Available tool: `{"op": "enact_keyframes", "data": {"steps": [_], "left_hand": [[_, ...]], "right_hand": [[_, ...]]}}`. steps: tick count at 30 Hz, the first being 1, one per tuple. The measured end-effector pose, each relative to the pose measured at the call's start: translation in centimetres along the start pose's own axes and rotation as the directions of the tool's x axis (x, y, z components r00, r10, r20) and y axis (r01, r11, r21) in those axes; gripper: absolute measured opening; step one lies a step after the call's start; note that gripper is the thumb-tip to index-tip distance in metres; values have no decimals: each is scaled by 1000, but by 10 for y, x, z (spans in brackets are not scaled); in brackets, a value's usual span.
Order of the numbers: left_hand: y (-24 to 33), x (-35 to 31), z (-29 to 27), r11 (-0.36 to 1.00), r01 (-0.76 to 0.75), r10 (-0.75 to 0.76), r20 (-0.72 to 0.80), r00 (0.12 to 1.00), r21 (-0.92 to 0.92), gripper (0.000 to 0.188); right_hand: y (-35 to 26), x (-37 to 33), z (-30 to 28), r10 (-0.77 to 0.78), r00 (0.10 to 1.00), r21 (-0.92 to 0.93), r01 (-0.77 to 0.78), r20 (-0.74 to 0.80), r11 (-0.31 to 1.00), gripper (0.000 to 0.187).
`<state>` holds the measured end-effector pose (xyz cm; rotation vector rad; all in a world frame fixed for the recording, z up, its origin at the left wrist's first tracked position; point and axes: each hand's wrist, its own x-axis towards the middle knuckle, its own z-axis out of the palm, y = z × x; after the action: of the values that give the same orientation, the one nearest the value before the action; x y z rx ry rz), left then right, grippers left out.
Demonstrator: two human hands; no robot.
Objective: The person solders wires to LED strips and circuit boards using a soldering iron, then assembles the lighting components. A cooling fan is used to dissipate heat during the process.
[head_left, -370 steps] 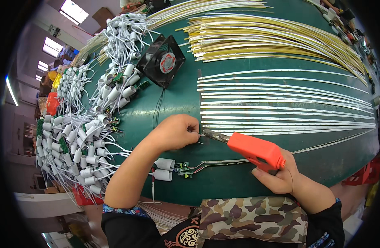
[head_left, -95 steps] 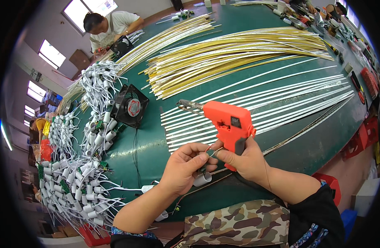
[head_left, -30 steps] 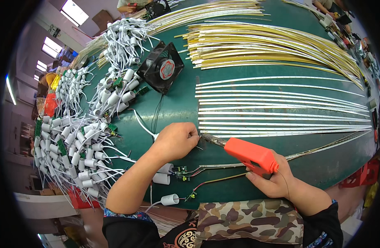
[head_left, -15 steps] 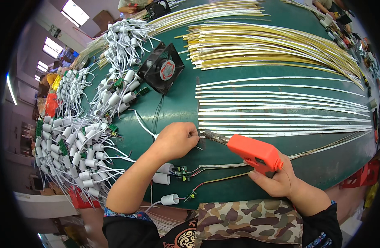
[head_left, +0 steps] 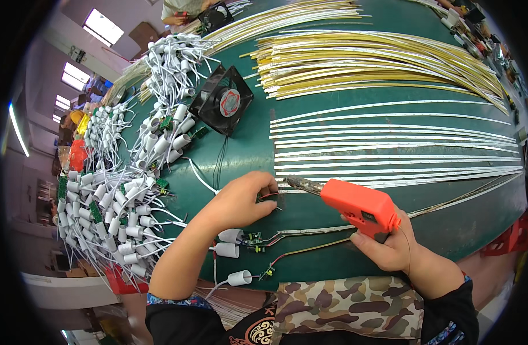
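Note:
My left hand [head_left: 244, 200] is curled over the near ends of the white LED strips [head_left: 333, 177], thumb and forefinger tips slightly apart. Something small and dark with thin wires shows between them; the palm hides most of it. A white cable [head_left: 202, 177] runs under this hand. Wrapped round the red handle of a soldering gun [head_left: 358, 204] is my right hand [head_left: 390, 247]. Its tip hovers by the strip ends, just right of my left fingers. Closer to me lie white lamp holders [head_left: 226, 249] with small circuit boards [head_left: 254, 242], wired to strips.
A heap of white lamp holders with cables [head_left: 111, 215] covers the left side. A black fan [head_left: 222, 100] stands behind my left hand. Bundled yellow and white strips [head_left: 367, 63] lie at the back of the green table [head_left: 241, 152]. Another person's hand [head_left: 175, 20] shows at the far edge.
My left thumb and forefinger have parted from a tighter pinch. The soldering gun has drawn slightly back to the right, and its tip has lifted a little away from my fingers.

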<state>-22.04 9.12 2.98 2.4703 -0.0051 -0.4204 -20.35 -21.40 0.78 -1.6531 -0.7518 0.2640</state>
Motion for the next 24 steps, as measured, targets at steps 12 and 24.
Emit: {"op": "enact_keyframes", "data": {"steps": [12,24], "left_hand": [[-18,0,6,973,-226,225,-14,974,-54,10],[-7,4,16,999,39,-39,-173,984,-6,12]], "right_hand": [[3,-1,-1,76,997,71,-78,23,994,50],[1,2,7,44,998,-4,-44,40,999,50]]}}
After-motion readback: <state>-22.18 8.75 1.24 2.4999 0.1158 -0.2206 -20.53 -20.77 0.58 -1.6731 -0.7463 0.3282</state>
